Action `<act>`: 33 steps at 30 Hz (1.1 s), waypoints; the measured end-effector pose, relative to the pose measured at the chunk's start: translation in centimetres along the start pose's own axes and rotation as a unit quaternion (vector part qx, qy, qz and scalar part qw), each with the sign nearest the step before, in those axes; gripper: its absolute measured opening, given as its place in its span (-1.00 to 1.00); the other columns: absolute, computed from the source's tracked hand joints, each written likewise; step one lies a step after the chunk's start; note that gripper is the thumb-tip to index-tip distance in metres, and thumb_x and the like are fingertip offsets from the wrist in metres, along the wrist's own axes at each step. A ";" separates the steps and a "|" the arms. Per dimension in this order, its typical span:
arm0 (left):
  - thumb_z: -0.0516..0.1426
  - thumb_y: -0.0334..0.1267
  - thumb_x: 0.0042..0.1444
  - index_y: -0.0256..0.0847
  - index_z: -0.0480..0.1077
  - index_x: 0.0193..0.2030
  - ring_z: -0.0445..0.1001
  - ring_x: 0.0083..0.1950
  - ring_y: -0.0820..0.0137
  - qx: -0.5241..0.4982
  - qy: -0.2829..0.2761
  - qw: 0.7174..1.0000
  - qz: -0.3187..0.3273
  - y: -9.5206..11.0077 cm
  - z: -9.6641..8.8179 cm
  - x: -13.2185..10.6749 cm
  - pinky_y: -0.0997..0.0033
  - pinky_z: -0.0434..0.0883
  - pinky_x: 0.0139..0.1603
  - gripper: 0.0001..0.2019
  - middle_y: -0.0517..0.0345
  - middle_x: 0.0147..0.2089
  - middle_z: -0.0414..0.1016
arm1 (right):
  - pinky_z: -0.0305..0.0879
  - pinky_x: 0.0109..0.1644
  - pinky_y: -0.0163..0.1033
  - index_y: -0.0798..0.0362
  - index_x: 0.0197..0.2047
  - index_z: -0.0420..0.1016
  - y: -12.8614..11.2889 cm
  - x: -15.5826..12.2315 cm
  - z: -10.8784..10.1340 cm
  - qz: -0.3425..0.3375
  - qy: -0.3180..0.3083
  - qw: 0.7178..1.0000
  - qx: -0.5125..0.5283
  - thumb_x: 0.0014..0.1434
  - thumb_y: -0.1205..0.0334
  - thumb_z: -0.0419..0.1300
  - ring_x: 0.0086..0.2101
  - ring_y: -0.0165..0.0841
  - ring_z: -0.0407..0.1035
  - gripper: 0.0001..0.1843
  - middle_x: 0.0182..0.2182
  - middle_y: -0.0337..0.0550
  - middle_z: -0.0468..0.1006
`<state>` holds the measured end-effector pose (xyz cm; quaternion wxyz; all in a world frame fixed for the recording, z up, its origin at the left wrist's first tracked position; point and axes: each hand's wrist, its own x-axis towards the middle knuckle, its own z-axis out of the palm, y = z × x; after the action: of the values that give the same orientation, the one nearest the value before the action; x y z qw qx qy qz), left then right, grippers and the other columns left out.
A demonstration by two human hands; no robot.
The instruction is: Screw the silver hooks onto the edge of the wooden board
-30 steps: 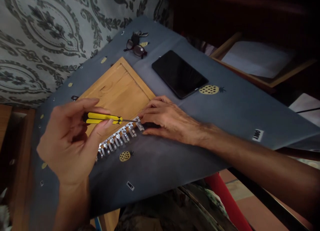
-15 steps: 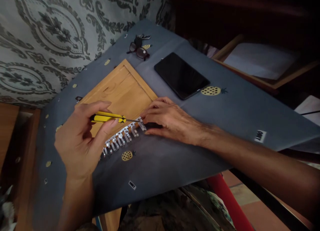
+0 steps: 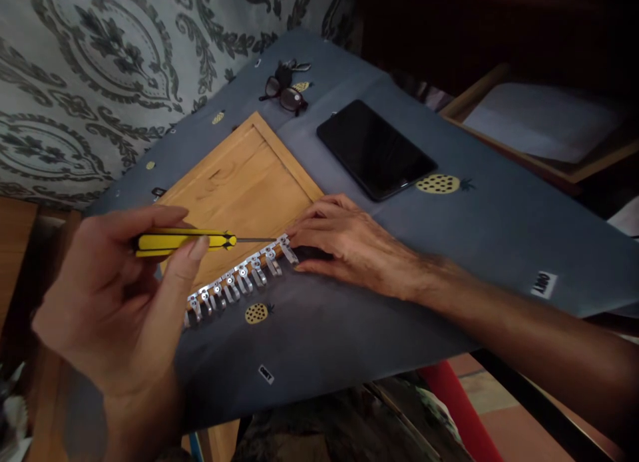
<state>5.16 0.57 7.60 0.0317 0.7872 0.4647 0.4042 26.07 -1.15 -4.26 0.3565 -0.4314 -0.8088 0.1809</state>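
My left hand (image 3: 114, 295) is closed around a yellow-and-black screwdriver (image 3: 182, 241), held level with its thin shaft reaching right to the end bracket of a row of small metal brackets (image 3: 234, 281). The brackets are fixed along the near edge of a wooden board (image 3: 239, 189) lying on the grey cloth. My right hand (image 3: 344, 242) rests palm down at the board's near right corner, fingers bent and pressed against the corner beside the last bracket. Whether it holds anything under the fingertips is hidden.
A black tablet (image 3: 374, 149) lies on the pineapple-print grey cloth (image 3: 449, 235) behind my right hand. Folded glasses (image 3: 284, 96) sit at the far edge near the patterned wall (image 3: 90, 69). A wooden tray with paper (image 3: 539, 129) is at the right.
My left hand has drawn back to the left with the screwdriver, so more of the shaft shows. The tip stays at the end bracket. My right hand has stayed at the corner.
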 end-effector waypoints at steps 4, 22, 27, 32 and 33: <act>0.36 -0.25 -0.02 -0.15 0.57 -0.12 0.53 -0.38 0.47 0.050 -0.031 0.997 0.055 -1.8 -0.1 0.2 0.46 0.34 -0.47 -0.72 0.23 -0.24 0.61 | 0.20 0.14 0.03 0.00 -0.13 0.59 0.0 0.0 0.0 -0.006 0.005 1.000 0.002 0.27 0.16 0.29 -0.03 -0.17 0.42 -0.86 -0.10 -0.08 0.67; 0.25 -0.35 0.17 0.04 0.50 -0.02 0.60 -0.23 0.46 0.035 -0.084 0.992 0.091 -1.8 0.8 0.2 0.46 0.57 -0.20 -0.73 0.30 -0.14 0.60 | 0.23 0.13 0.05 -0.01 -0.07 0.59 0.2 -0.1 0.0 -0.010 0.001 1.000 -0.012 0.29 0.17 0.28 -0.01 -0.15 0.42 -0.83 -0.05 -0.07 0.65; 0.26 -0.35 0.16 0.06 0.49 -0.01 0.60 -0.23 0.47 0.033 -0.085 0.991 0.098 -1.8 0.9 0.2 0.44 0.57 -0.23 -0.72 0.32 -0.14 0.59 | 0.22 0.12 0.01 0.01 -0.07 0.59 0.2 -0.1 0.1 -0.016 -0.001 1.000 -0.008 0.30 0.16 0.26 -0.02 -0.17 0.41 -0.83 -0.05 -0.08 0.65; 0.27 -0.33 0.16 0.05 0.49 0.00 0.59 -0.27 0.48 0.053 -0.086 0.989 0.107 -1.8 0.7 0.2 0.46 0.56 -0.24 -0.72 0.34 -0.16 0.60 | 0.21 0.13 0.03 0.03 -0.06 0.59 0.2 -0.1 0.0 -0.013 0.000 1.000 -0.007 0.30 0.16 0.26 -0.02 -0.16 0.41 -0.81 -0.05 -0.05 0.65; 0.28 -0.31 0.15 0.04 0.50 -0.01 0.59 -0.28 0.48 0.053 -0.082 0.989 0.114 -1.9 0.7 0.3 0.45 0.56 -0.26 -0.72 0.34 -0.18 0.60 | 0.21 0.13 0.03 0.02 -0.06 0.59 0.2 -0.1 0.0 -0.012 -0.001 1.000 -0.006 0.30 0.17 0.26 -0.01 -0.16 0.41 -0.81 -0.05 -0.06 0.65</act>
<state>4.40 2.05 6.49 -0.0184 0.8663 0.3882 0.3139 26.24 -1.13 -4.44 0.3552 -0.4238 -0.8152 0.1721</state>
